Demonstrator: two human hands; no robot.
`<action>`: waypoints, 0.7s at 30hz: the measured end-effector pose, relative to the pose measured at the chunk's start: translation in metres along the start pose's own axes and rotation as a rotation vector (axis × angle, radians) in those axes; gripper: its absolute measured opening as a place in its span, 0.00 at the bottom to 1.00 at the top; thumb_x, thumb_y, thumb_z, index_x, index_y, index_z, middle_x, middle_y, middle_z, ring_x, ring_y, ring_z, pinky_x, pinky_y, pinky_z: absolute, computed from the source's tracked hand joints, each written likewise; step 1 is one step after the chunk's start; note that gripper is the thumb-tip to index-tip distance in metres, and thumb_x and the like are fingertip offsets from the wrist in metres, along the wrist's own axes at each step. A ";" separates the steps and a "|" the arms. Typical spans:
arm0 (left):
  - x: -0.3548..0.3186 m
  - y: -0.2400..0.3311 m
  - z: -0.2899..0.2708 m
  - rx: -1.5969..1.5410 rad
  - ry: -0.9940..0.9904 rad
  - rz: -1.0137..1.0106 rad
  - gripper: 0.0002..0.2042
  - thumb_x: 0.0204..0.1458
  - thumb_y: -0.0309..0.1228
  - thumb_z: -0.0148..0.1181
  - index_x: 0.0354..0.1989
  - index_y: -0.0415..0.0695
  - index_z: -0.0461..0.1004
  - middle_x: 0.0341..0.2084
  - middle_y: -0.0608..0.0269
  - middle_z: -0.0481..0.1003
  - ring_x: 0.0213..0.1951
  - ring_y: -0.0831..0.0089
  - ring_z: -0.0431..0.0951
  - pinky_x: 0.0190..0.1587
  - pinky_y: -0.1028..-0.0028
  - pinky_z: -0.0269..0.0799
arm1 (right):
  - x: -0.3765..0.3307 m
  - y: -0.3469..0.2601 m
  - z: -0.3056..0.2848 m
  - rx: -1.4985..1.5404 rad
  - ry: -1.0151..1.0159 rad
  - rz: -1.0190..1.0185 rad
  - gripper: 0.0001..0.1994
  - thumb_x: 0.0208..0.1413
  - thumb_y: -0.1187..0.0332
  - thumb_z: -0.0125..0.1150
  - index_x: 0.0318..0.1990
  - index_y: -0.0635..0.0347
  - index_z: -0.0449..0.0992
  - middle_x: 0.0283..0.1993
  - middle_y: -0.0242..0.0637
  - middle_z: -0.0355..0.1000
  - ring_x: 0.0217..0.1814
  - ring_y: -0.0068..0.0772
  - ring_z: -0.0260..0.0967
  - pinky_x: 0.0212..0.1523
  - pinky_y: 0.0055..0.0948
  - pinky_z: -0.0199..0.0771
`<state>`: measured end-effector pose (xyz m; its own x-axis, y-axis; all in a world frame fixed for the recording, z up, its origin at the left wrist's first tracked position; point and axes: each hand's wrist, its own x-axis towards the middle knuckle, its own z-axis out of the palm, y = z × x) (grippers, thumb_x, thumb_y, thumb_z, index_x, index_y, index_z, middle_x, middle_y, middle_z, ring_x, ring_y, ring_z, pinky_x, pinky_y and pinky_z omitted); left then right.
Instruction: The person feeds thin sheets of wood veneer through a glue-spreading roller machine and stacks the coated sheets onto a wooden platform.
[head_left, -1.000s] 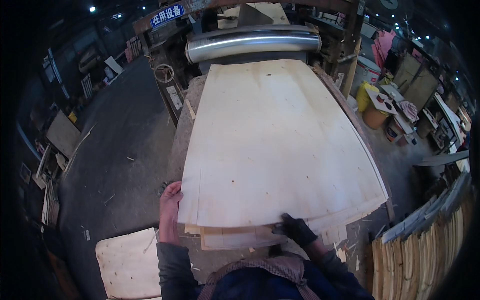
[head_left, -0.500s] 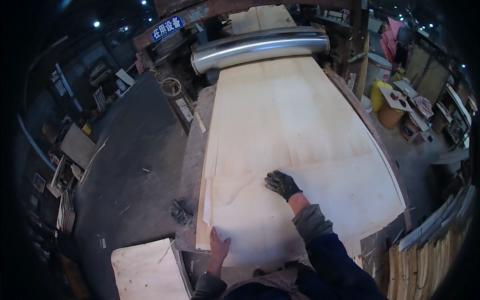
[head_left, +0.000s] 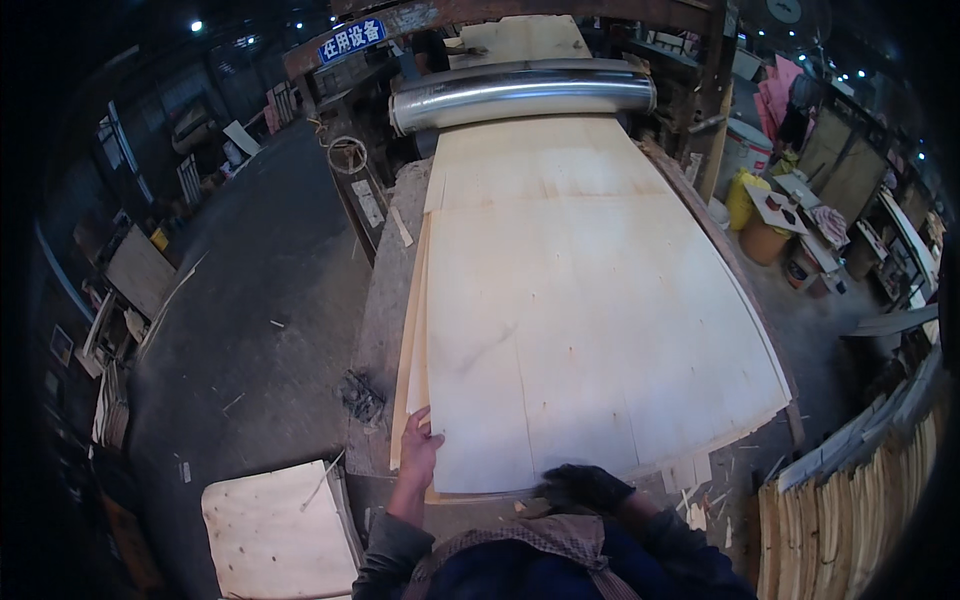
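Note:
A large pale wood veneer sheet (head_left: 590, 330) lies on top of other sheets on the machine's bed, its far part running under a shiny metal roller (head_left: 520, 97). At the stack's left edge is my bare left hand (head_left: 420, 455), thumb and forefinger apart, touching the edge of the top sheet. My right hand (head_left: 590, 488), in a dark glove, is at the sheet's near edge, close to my body. Its fingers are blurred, so their grip cannot be made out. Along the left side, narrow edges of lower sheets (head_left: 411, 370) stick out.
A pile of veneer sheets (head_left: 275, 535) stands at the lower left, and upright stacked sheets (head_left: 850, 510) at the lower right. Dark crumpled material (head_left: 360, 395) sits on the bed's left side. Beyond the roller a person's arm (head_left: 455, 50) reaches over another sheet. Buckets (head_left: 765, 240) stand at right.
The top sheet has slid away from me, toward the roller. My right hand has drawn back from mid-sheet to its near edge. My left hand has moved slightly forward along the left edge.

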<state>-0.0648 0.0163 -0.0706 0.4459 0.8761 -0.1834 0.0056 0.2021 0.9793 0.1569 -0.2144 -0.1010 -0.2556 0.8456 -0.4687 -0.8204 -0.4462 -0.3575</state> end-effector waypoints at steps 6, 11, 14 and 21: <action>-0.004 0.068 -0.001 -0.290 -0.017 0.013 0.27 0.39 0.12 0.45 0.53 0.39 0.60 0.37 0.53 0.73 0.37 0.68 0.74 0.41 0.73 0.70 | -0.024 0.034 -0.053 0.209 0.136 -0.155 0.19 0.57 0.55 0.46 0.49 0.59 0.65 0.49 0.44 0.66 0.49 0.41 0.65 0.52 0.40 0.64; 0.001 0.081 -0.011 -0.317 -0.069 0.016 0.25 0.38 0.13 0.45 0.51 0.38 0.63 0.40 0.52 0.72 0.40 0.65 0.74 0.44 0.71 0.70 | -0.043 -0.010 -0.014 0.158 0.251 -0.341 0.20 0.57 0.54 0.46 0.43 0.63 0.69 0.41 0.44 0.70 0.44 0.40 0.68 0.46 0.39 0.68; -0.002 0.097 -0.004 -0.417 -0.073 0.026 0.25 0.38 0.14 0.46 0.50 0.37 0.64 0.41 0.51 0.72 0.41 0.65 0.74 0.45 0.70 0.69 | -0.029 -0.014 -0.073 0.055 0.198 -0.106 0.20 0.57 0.56 0.47 0.41 0.69 0.70 0.34 0.42 0.73 0.36 0.35 0.70 0.36 0.32 0.72; -0.001 0.145 0.000 -0.408 -0.066 0.117 0.24 0.39 0.16 0.48 0.51 0.34 0.63 0.45 0.50 0.70 0.45 0.66 0.72 0.48 0.71 0.67 | -0.050 -0.006 -0.074 -0.461 0.551 -0.157 0.14 0.55 0.63 0.51 0.44 0.63 0.71 0.37 0.34 0.71 0.29 0.28 0.69 0.30 0.25 0.70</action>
<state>-0.0641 0.0447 0.0714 0.4790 0.8761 -0.0537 -0.3970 0.2708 0.8770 0.2124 -0.2754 -0.1349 0.2412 0.6937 -0.6786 -0.4969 -0.5124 -0.7004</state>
